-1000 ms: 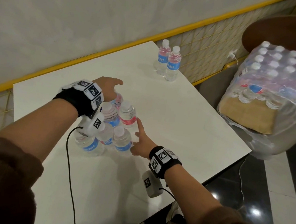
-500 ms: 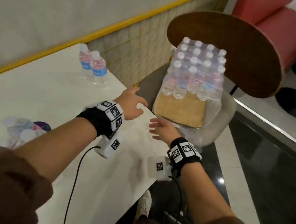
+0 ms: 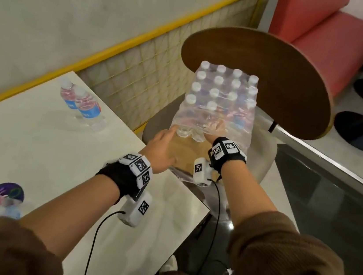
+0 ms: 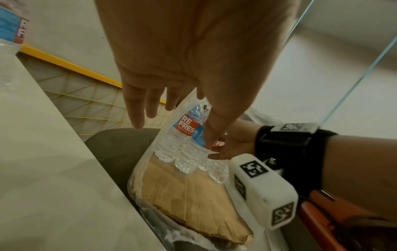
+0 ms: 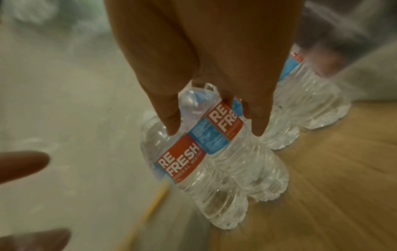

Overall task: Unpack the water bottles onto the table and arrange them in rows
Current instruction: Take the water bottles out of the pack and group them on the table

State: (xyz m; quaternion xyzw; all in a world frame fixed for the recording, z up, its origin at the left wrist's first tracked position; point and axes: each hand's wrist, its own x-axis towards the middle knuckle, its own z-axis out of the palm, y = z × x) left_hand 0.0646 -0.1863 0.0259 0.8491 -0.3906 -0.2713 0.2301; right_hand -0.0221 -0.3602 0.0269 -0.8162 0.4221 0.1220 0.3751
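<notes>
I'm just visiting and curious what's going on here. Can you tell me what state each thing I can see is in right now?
Shrink-wrapped pack: on the chair, wrap torn open at the near end, cardboard tray bare there.
Front bottles: upright, capped, in the tray.
Right hand: inside the wrap, fingers around a front bottle.
Left hand: fingers straight, reaching the pack's near corner.
Two bottles: upright on the table, side by side.
Chair: bearing the pack.

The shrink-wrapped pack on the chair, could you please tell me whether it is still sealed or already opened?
Opened at the near end: the pack shows bare cardboard tray there, and the right hand reaches inside the wrap.
</notes>
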